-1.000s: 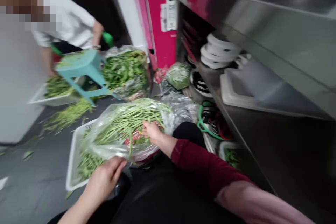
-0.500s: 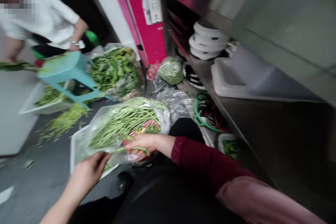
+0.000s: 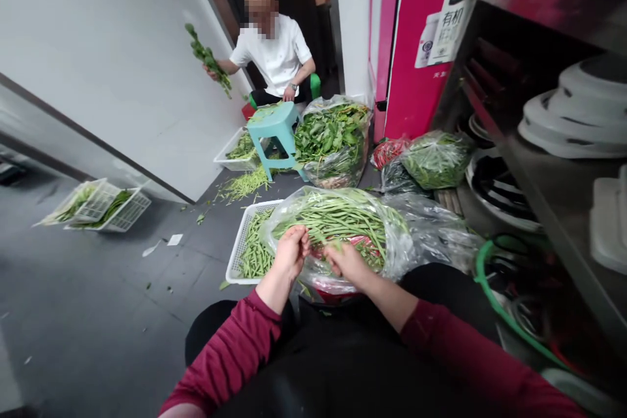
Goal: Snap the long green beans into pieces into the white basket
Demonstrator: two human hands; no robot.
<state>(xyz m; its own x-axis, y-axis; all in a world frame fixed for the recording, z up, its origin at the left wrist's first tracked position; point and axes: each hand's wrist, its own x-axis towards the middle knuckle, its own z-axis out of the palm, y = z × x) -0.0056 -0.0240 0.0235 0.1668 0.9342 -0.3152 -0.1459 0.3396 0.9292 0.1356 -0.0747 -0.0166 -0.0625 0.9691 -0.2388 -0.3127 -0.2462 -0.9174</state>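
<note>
Bean bag: a clear plastic bag of long green beans [image 3: 343, 222] lies on the floor right in front of the person's knees, its mouth turned toward them, the beans heaped lengthwise inside.
Left hand: the left hand [image 3: 290, 253] sits at the near left edge of the bean bag, fingers curled in and closed on the ends of a few beans; how many it grips cannot be told.
Right hand: the right hand [image 3: 347, 260] is just beside the left, at the bag's near edge, fingers bent and pinched on bean ends; the two hands are close but not touching.
White basket: a white slotted basket [image 3: 238, 255] touches the bean bag's left side and holds more green beans.
Loose trimmings: a scatter of bean pieces [image 3: 242, 184] lies on the grey floor beyond the bean bag, to its left.
Stool: a pale blue plastic stool [image 3: 274, 130] stands beyond the bean bag.
Leaf bag: a clear bag of leafy greens [image 3: 333, 140] stands just behind the bean bag, beside the stool.
Co-worker: a person in a white shirt [image 3: 274, 52] sits well beyond the bean bag, holding up a sprig of greens [image 3: 208, 62].
Far baskets: two white baskets with greens [image 3: 98, 206] sit well left of the bean bag, by the wall.
Shelf: a metal shelf with white plates [image 3: 582, 111] runs along the bean bag's right.
</note>
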